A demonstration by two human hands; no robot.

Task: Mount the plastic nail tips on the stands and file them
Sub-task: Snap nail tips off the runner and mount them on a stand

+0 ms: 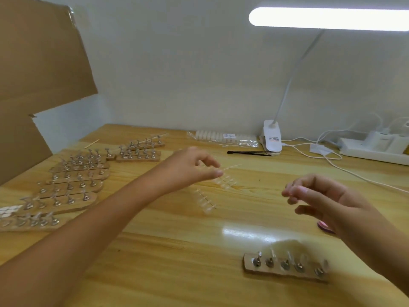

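My left hand (194, 165) reaches across the wooden table (177, 251) and pinches the end of a clear strip of nail tips (229, 173) between thumb and forefinger. A second clear strip (205, 201) lies just in front of it. Further right, my right hand (321, 198) hovers with its fingers curled and thumb and forefinger close together; blur hides whether anything is between them. A wooden stand strip (285, 265) with several metal posts, some carrying clear tips, lies near the front edge below that hand. A pink file (324, 227) peeks out from under the right hand.
Many more wooden stand strips (73, 185) crowd the left side, with white pads (8, 211) beside them. At the back lie a bag of nail tips (221, 137), a black tool (247, 152), a clip lamp (272, 138), cables and a power strip (374, 149). Cardboard (33, 63) stands at left.
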